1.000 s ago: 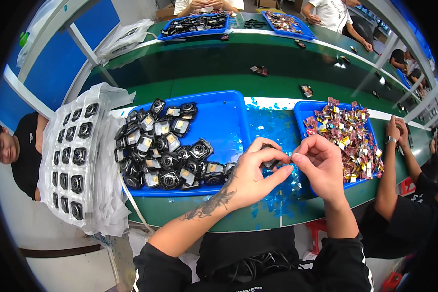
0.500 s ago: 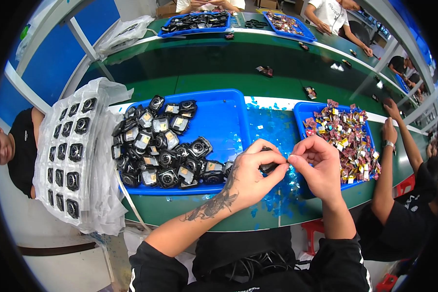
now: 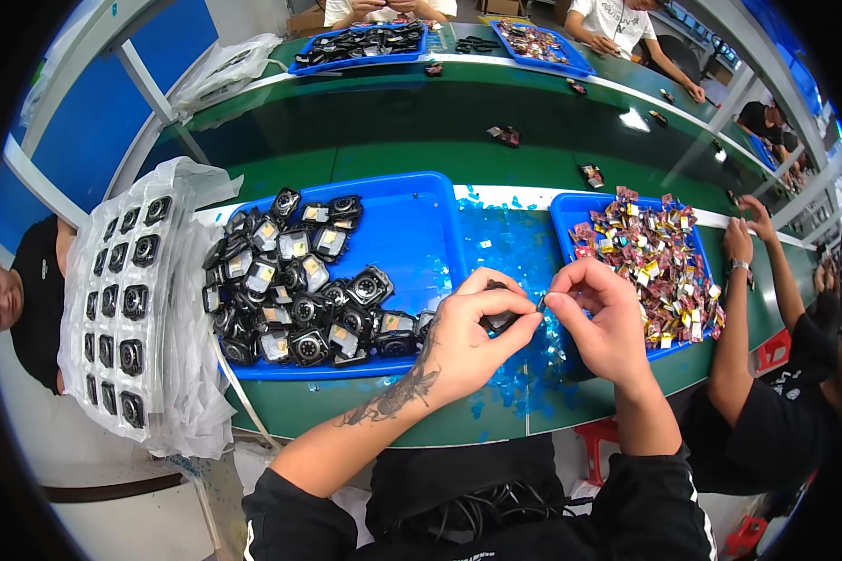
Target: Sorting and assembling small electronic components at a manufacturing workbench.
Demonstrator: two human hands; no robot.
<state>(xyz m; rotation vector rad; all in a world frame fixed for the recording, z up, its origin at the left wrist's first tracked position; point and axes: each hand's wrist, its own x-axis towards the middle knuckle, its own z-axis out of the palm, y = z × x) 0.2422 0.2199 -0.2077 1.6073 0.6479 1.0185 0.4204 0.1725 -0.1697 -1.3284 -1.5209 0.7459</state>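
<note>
My left hand (image 3: 477, 327) is closed round a black watch-like case (image 3: 501, 320), which is mostly hidden by the fingers. Close against it, my right hand (image 3: 601, 323) pinches thumb to forefinger at a small dark piece (image 3: 541, 304), too small to name. Both hands are over the bench between two blue trays. Left of them, the larger tray (image 3: 421, 210) carries a heap of similar black cases (image 3: 309, 307). The smaller tray (image 3: 563, 224) on the right is heaped with small reddish parts (image 3: 660, 271) bearing white and yellow pieces.
Scraps of blue film (image 3: 505, 252) litter the green bench (image 3: 374, 411). Clear plastic trays of black cases (image 3: 131, 301) are stacked at the left. Beyond runs a dark green belt (image 3: 365, 122) with scattered parts. A co-worker's arms (image 3: 737, 327) reach in at right.
The two hands' fingertips have parted slightly, and a small dark piece now shows between them. The whole view has shifted a little, moving the scene to the left.
</note>
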